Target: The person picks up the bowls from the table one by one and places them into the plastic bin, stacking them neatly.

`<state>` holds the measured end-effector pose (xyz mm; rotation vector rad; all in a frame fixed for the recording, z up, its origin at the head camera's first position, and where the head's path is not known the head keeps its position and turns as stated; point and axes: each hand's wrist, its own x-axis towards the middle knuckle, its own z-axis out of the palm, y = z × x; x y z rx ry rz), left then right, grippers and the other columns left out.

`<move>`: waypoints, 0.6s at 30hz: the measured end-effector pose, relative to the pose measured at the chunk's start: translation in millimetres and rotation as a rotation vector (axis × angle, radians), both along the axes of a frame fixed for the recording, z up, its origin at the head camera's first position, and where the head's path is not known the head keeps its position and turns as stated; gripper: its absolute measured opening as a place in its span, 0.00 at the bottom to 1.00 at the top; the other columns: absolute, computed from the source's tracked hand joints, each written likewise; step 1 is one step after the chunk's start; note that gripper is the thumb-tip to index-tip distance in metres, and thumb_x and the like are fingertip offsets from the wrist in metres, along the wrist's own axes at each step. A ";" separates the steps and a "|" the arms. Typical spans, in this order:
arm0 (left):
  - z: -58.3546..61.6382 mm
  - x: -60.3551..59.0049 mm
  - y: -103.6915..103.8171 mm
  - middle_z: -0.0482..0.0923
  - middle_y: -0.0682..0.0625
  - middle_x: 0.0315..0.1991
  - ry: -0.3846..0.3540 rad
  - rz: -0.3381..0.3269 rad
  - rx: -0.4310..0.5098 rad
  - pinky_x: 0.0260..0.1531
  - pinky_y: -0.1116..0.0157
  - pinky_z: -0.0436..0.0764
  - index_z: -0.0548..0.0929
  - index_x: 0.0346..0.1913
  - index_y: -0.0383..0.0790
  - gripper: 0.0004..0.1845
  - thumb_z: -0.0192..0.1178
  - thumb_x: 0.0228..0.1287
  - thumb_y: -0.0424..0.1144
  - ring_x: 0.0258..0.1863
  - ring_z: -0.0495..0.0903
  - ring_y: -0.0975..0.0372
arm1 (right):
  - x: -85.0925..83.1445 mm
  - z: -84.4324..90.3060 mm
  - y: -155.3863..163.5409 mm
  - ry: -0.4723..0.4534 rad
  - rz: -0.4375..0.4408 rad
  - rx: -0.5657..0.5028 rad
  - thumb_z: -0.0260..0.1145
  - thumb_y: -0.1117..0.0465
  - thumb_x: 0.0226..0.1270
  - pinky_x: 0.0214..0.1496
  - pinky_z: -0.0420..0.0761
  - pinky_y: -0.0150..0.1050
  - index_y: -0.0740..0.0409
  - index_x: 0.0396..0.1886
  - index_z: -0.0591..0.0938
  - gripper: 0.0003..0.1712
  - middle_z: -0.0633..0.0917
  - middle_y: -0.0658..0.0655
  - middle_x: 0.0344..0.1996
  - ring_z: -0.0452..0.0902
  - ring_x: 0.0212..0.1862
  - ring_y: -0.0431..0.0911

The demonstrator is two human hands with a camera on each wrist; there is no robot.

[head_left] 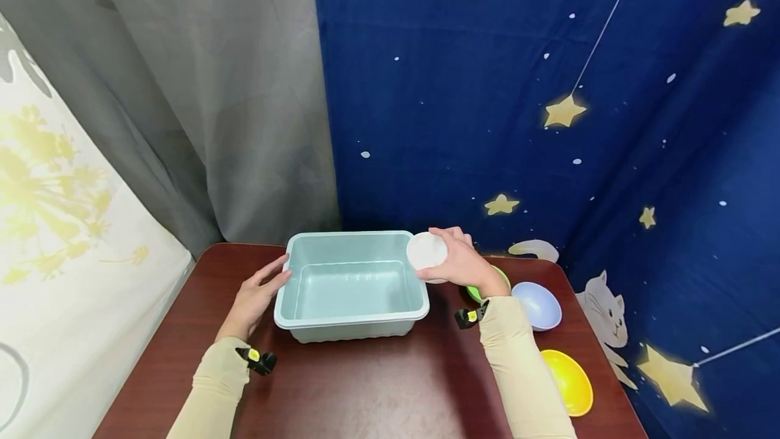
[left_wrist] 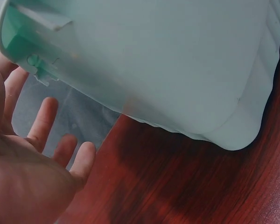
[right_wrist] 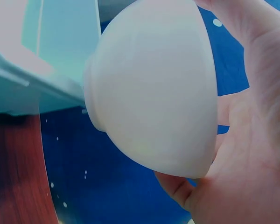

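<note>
Filling the back of the scene is a big dark blue cloth with yellow stars [head_left: 548, 120], and a grey curtain [head_left: 201, 100] hangs beside it on the left. Below them sits the dark red-brown wooden counter [head_left: 365, 385].

On the counter stands a pale green plastic tub with a wide rim [head_left: 350, 322]. It looks empty inside. The left hand [head_left: 256, 297] rests against the tub's left side with its fingers straight and spread, not curled around anything. The left wrist view shows the fingers just under the tub's rim.

The right hand [head_left: 463, 264] holds a small round white bowl [head_left: 426, 251], tipped on its side, right at the tub's far right corner. The fingers and thumb curl around the bowl, and the right wrist view shows its round underside and foot close to the tub's rim.

To do this well, I think the left hand should keep the tub from sliding while the right hand lifts the bowl clear over the rim, so it does not bump the edge.

To the right of the tub lie more bowls: a pale blue plastic bowl [head_left: 537, 305], a yellow plastic bowl [head_left: 569, 381] near the counter's edge, and a green bowl [head_left: 474, 292] mostly hidden behind the right wrist. They are near the right arm, so a wide swing could knock them.
</note>
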<state>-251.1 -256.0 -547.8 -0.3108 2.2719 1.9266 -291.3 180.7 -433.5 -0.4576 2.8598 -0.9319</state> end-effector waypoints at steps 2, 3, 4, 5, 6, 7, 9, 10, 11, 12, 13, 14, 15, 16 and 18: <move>-1.0 -0.9 1.3 0.55 0.53 0.81 0.008 -0.005 -0.008 0.75 0.47 0.64 0.66 0.77 0.65 0.39 0.64 0.65 0.64 0.77 0.62 0.54 | -0.8 0.4 -3.5 -0.004 0.002 -0.007 0.82 0.35 0.43 0.59 0.74 0.52 0.49 0.77 0.67 0.61 0.70 0.58 0.66 0.60 0.62 0.54; -1.7 -1.5 2.3 0.55 0.53 0.81 0.016 -0.010 -0.014 0.75 0.47 0.63 0.66 0.77 0.65 0.38 0.65 0.65 0.63 0.77 0.62 0.54 | -1.1 0.7 -5.4 -0.005 0.004 -0.010 0.82 0.36 0.44 0.58 0.74 0.52 0.49 0.77 0.67 0.61 0.70 0.58 0.66 0.60 0.62 0.54; -2.5 -2.2 3.5 0.56 0.53 0.80 0.022 -0.016 -0.022 0.75 0.47 0.63 0.67 0.76 0.65 0.38 0.65 0.64 0.64 0.77 0.62 0.54 | -1.6 0.7 -7.3 -0.006 0.007 -0.013 0.82 0.36 0.44 0.58 0.75 0.52 0.49 0.77 0.67 0.61 0.70 0.58 0.66 0.60 0.62 0.54; -3.3 -2.8 4.9 0.57 0.54 0.80 0.028 -0.020 -0.030 0.75 0.47 0.63 0.67 0.76 0.66 0.38 0.65 0.63 0.65 0.77 0.63 0.54 | -2.0 0.9 -9.3 -0.005 0.012 -0.016 0.82 0.36 0.44 0.58 0.75 0.52 0.50 0.77 0.67 0.61 0.70 0.59 0.66 0.60 0.62 0.54; -3.9 -3.4 6.6 0.58 0.54 0.79 0.031 -0.024 -0.036 0.75 0.47 0.63 0.68 0.75 0.66 0.38 0.65 0.63 0.65 0.76 0.63 0.54 | -2.5 0.8 -11.3 -0.007 0.013 -0.017 0.82 0.36 0.44 0.58 0.75 0.52 0.49 0.77 0.67 0.61 0.70 0.58 0.66 0.60 0.62 0.54; -4.4 -4.0 8.6 0.59 0.55 0.79 0.033 -0.027 -0.043 0.75 0.47 0.63 0.68 0.75 0.67 0.38 0.65 0.62 0.66 0.76 0.64 0.54 | -3.4 0.5 -13.4 -0.006 0.017 -0.017 0.82 0.37 0.44 0.58 0.75 0.52 0.49 0.77 0.67 0.60 0.70 0.58 0.65 0.60 0.62 0.54; -5.3 -4.8 12.5 0.60 0.56 0.78 0.034 -0.032 -0.049 0.75 0.47 0.63 0.69 0.75 0.67 0.39 0.65 0.61 0.67 0.76 0.64 0.54 | -5.2 -0.4 -17.5 -0.005 0.022 -0.012 0.82 0.37 0.44 0.59 0.74 0.52 0.48 0.77 0.68 0.60 0.70 0.57 0.65 0.61 0.62 0.53; -5.6 -5.2 14.3 0.60 0.56 0.78 0.034 -0.032 -0.049 0.76 0.47 0.63 0.69 0.75 0.67 0.39 0.65 0.61 0.67 0.76 0.64 0.54 | -6.2 -0.9 -19.3 -0.004 0.024 -0.010 0.82 0.37 0.44 0.59 0.74 0.51 0.48 0.77 0.68 0.60 0.70 0.56 0.65 0.60 0.62 0.53; -5.7 -5.6 16.2 0.61 0.56 0.78 0.034 -0.031 -0.048 0.75 0.48 0.63 0.69 0.74 0.67 0.38 0.66 0.62 0.66 0.76 0.64 0.54 | -7.1 -1.3 -21.0 -0.002 0.027 -0.007 0.82 0.37 0.44 0.60 0.74 0.52 0.48 0.77 0.68 0.60 0.71 0.56 0.65 0.61 0.62 0.53; -5.5 -5.6 18.1 0.61 0.56 0.78 0.034 -0.032 -0.047 0.75 0.48 0.63 0.69 0.75 0.67 0.37 0.66 0.63 0.65 0.76 0.64 0.54 | -8.1 -1.7 -22.4 -0.002 0.028 -0.006 0.82 0.37 0.44 0.60 0.74 0.51 0.48 0.77 0.68 0.60 0.71 0.56 0.65 0.61 0.62 0.52; -5.3 -5.8 19.7 0.61 0.56 0.78 0.031 -0.032 -0.046 0.75 0.47 0.63 0.69 0.74 0.67 0.37 0.66 0.63 0.65 0.76 0.64 0.54 | -9.0 -2.1 -23.7 -0.001 0.030 -0.004 0.82 0.36 0.43 0.60 0.74 0.52 0.48 0.77 0.68 0.61 0.71 0.56 0.65 0.61 0.62 0.52; -4.8 -6.1 21.4 0.60 0.56 0.78 0.029 -0.033 -0.047 0.75 0.47 0.63 0.70 0.74 0.67 0.37 0.66 0.63 0.64 0.77 0.63 0.53 | -9.7 -2.1 -24.7 -0.001 0.031 -0.005 0.82 0.36 0.43 0.60 0.75 0.52 0.49 0.77 0.68 0.61 0.71 0.56 0.65 0.61 0.62 0.52; -4.6 -6.2 23.1 0.60 0.56 0.78 0.027 -0.033 -0.047 0.75 0.47 0.64 0.70 0.74 0.67 0.36 0.66 0.63 0.64 0.76 0.64 0.53 | -10.5 -2.1 -25.4 -0.003 0.031 -0.007 0.82 0.36 0.43 0.60 0.75 0.53 0.48 0.77 0.68 0.61 0.71 0.56 0.65 0.60 0.62 0.52; -4.8 -6.3 24.3 0.60 0.56 0.78 0.025 -0.036 -0.045 0.75 0.47 0.64 0.70 0.74 0.67 0.36 0.66 0.63 0.64 0.77 0.63 0.52 | -11.6 -2.2 -26.0 -0.005 0.031 -0.010 0.82 0.36 0.43 0.59 0.75 0.53 0.48 0.77 0.68 0.61 0.71 0.56 0.65 0.60 0.62 0.52; -5.1 -6.5 26.3 0.61 0.57 0.78 0.023 -0.036 -0.047 0.75 0.47 0.64 0.70 0.73 0.68 0.36 0.66 0.63 0.64 0.76 0.64 0.52 | -13.8 -1.2 -28.6 -0.014 0.027 -0.020 0.82 0.35 0.42 0.59 0.76 0.54 0.48 0.77 0.68 0.62 0.70 0.55 0.65 0.60 0.63 0.52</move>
